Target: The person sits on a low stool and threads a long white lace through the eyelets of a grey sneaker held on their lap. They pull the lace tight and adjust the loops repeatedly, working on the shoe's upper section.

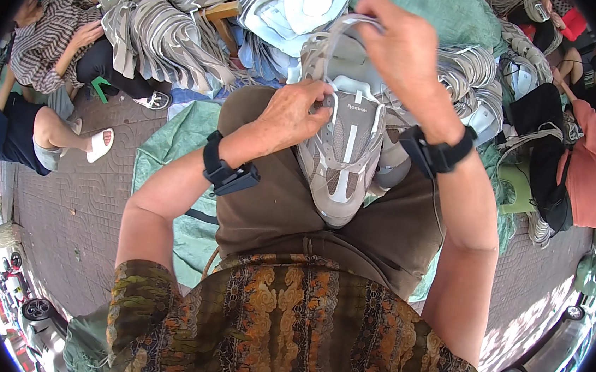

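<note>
A grey-and-beige sneaker upper [345, 144] with white trim rests between my thighs, its toe pointing toward me. My left hand [284, 117] is closed at the left edge of its lacing opening, thumb and fingers pinching the upper there. Raised above the far end of the upper, my right hand [403, 50] pinches a pale, flat lace [333, 42]. The lace arcs from its fingertips down toward my left fingers. Where the lace enters the upper is too small to make out. Both wrists wear black strapped devices.
Stacked grey uppers [162, 39] pile up at the far left, with more [479, 81] at the far right. White-and-blue pieces [306, 9] lie between them. Green sheeting [182, 133] spreads under me. People sit on both sides, one in a striped shirt [49, 30], another in pink [591, 162].
</note>
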Motion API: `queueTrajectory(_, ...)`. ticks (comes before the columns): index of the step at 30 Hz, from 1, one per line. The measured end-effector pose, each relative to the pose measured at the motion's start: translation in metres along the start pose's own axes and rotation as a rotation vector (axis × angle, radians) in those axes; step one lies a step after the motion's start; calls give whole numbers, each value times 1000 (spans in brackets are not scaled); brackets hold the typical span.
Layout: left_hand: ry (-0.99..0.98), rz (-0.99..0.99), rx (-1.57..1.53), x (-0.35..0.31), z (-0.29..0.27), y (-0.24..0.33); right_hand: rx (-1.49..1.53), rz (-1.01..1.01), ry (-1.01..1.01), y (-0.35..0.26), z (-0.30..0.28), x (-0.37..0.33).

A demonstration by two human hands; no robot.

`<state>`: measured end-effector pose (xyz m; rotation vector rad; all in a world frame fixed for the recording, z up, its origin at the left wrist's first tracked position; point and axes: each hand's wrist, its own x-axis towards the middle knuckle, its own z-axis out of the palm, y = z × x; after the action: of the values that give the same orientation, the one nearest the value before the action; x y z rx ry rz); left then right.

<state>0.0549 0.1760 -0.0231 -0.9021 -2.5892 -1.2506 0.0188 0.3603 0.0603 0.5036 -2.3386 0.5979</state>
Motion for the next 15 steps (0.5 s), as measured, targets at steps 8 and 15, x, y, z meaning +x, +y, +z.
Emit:
queueTrajectory(8,128,-103,486,16,-45,-7,92,-29,-309,-17,21,6)
queueTrajectory(15,111,-265,499,66,-74,-91,332,104,-338,12,6,-29)
